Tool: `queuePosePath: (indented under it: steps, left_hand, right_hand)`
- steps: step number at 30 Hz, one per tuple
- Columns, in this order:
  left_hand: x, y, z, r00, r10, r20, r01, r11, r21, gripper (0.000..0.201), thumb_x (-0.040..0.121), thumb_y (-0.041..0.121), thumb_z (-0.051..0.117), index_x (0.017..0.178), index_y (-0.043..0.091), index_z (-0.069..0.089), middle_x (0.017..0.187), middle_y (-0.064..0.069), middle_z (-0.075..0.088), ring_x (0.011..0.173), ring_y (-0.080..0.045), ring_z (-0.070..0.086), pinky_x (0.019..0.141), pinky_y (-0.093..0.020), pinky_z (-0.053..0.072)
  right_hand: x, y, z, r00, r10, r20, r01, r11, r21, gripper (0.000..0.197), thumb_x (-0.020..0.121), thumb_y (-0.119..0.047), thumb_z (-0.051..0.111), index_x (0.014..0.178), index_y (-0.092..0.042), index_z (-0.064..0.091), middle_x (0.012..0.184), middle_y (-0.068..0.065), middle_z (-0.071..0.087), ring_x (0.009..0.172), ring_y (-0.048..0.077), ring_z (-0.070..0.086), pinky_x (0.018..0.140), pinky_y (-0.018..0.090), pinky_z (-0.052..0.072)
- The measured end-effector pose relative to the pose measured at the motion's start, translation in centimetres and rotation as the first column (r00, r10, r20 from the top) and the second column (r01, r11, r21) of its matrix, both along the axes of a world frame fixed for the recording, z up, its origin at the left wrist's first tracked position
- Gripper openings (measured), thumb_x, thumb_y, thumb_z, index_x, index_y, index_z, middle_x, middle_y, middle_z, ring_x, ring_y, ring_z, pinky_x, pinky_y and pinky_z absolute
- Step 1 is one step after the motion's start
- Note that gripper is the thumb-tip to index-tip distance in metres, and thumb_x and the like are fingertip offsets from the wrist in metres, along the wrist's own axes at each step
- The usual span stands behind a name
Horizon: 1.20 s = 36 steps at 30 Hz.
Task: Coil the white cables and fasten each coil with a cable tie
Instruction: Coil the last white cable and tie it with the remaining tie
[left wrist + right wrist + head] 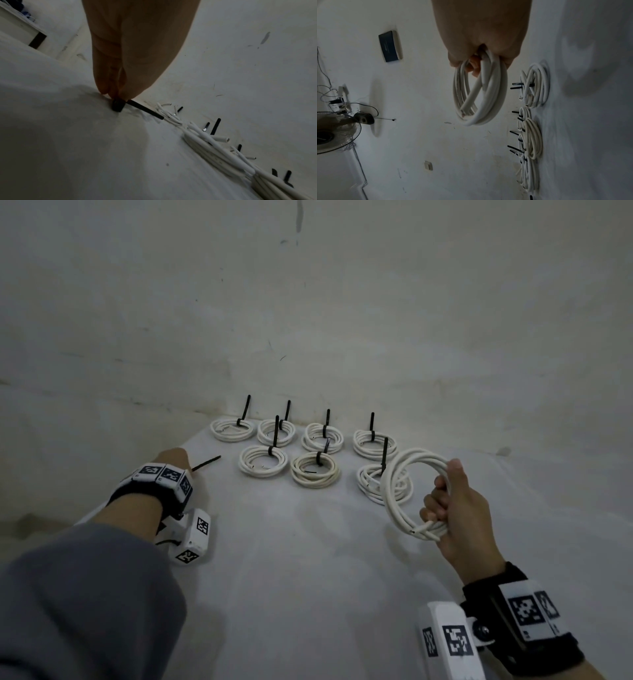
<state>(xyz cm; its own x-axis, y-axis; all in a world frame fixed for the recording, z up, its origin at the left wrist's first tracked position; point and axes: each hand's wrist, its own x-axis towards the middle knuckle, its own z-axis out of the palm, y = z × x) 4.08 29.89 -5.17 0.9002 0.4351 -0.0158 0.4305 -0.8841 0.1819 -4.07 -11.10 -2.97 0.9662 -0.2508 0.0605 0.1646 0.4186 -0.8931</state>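
Step in hand: fetching tie for fresh coil. Right hand (pixel 459 518) clamped on untied white coil (pixel 411 491), held above counter (pixel 308 577) near seven tied coils (pixel 263 460). Left hand (pixel 171 457) pinching head end of black cable tie (pixel 206 463) at counter; long axis along surface, tail pointing toward tied coils. Next: lift tie, loop round bundled turns, thread tail through head

White cloth-covered surface (pixel 308 559) runs up to a scuffed pale wall. Seven tied cable coils (pixel 263 460) lie on it in two rows near the wall, each cinched with a black cable tie (pixel 276 433), tails sticking up
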Motion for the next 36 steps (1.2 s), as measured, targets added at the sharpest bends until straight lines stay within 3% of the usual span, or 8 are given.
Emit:
queuePosePath:
  steps: [2,4,8,11,16,24,30,36]
  left_hand:
    - [0.3,-0.4,0.4,0.996,-0.003,0.087,0.015,0.991,-0.135,0.024,0.088,0.002,0.054,0.065,-0.002,0.055,0.088,-0.024,0.065,0.092,-0.038,0.065,0.07,-0.034,0.048]
    - [-0.2,-2.1,1.7,0.984,-0.005,0.176,0.067,0.936,-0.346,0.017,0.087,0.004,0.056,0.078,-0.008,0.065,0.086,-0.024,0.068,0.075,-0.035,0.067,0.069,-0.036,0.056]
    - [-3.3,-9.4,5.5,0.909,-0.073,0.409,0.361,0.627,-0.691,0.016,0.084,-0.007,0.06,0.072,0.002,0.065,0.07,-0.014,0.063,0.052,-0.014,0.057,0.052,-0.019,0.055]
    - [-8.0,-15.6,8.2,0.858,-0.183,0.48,0.511,0.399,-0.761,0.021,0.083,-0.011,0.059,0.073,0.006,0.068,0.056,0.0,0.064,0.046,-0.004,0.055,0.049,-0.014,0.05]
    - [-13.4,-22.2,8.8,0.767,-0.493,0.41,0.564,0.215,-0.797,0.016,0.085,-0.005,0.061,0.081,0.007,0.071,0.064,-0.002,0.067,0.051,-0.003,0.057,0.052,-0.015,0.05]
    - [-13.5,-26.3,7.3,0.778,-0.397,0.488,0.598,0.227,-0.769,0.017,0.085,0.002,0.066,0.101,-0.001,0.068,0.072,-0.004,0.065,0.06,-0.009,0.067,0.062,-0.02,0.057]
    - [-13.1,-27.4,7.2,0.727,-0.396,0.561,0.677,0.277,-0.682,0.02,0.086,0.003,0.063,0.105,0.005,0.067,0.089,-0.006,0.067,0.068,-0.023,0.071,0.073,-0.036,0.06]
    - [-12.8,-27.6,6.9,0.72,-0.434,0.542,0.678,0.27,-0.684,0.02,0.09,-0.004,0.053,0.099,0.005,0.068,0.089,-0.007,0.067,0.075,-0.02,0.068,0.074,-0.03,0.059]
  right_hand:
    - [0.1,0.0,0.0,1.0,-0.006,0.001,0.006,1.0,0.0,0.04,0.094,-0.042,0.05,0.068,-0.011,0.047,0.043,-0.005,0.027,0.037,0.008,0.026,0.037,0.018,0.029]
    - [0.1,0.1,0.0,1.0,-0.011,0.002,0.011,1.0,-0.001,0.04,0.094,-0.041,0.05,0.068,-0.011,0.046,0.043,-0.006,0.027,0.037,0.008,0.026,0.037,0.018,0.029]
    - [0.1,0.2,0.0,1.0,-0.028,0.011,0.028,1.0,-0.009,0.04,0.095,-0.04,0.05,0.068,-0.01,0.046,0.042,-0.006,0.027,0.037,0.008,0.026,0.037,0.018,0.03]
    - [0.0,0.1,0.1,0.997,-0.063,0.033,0.064,0.998,-0.02,0.039,0.095,-0.038,0.05,0.068,-0.01,0.046,0.041,-0.006,0.027,0.037,0.009,0.026,0.037,0.019,0.03]
    - [-0.3,-0.1,0.4,0.982,-0.152,0.112,0.159,0.986,-0.049,0.039,0.095,-0.037,0.051,0.068,-0.009,0.047,0.041,-0.005,0.029,0.037,0.01,0.028,0.038,0.02,0.032]
    - [-1.7,0.5,1.0,0.928,-0.174,0.331,0.268,0.926,-0.266,0.047,0.088,-0.04,0.056,0.065,0.001,0.054,0.035,-0.003,0.038,0.03,0.013,0.037,0.041,0.027,0.035]
    - [-1.9,0.6,1.3,0.973,-0.107,0.207,0.163,0.946,-0.28,0.048,0.087,-0.043,0.058,0.076,0.003,0.068,0.035,-0.001,0.04,0.032,0.014,0.04,0.041,0.023,0.037]
    - [-1.5,0.1,1.2,0.997,0.007,0.077,0.005,0.989,-0.151,0.047,0.092,-0.03,0.058,0.1,0.016,0.059,0.04,-0.005,0.029,0.038,0.01,0.028,0.039,0.022,0.031]
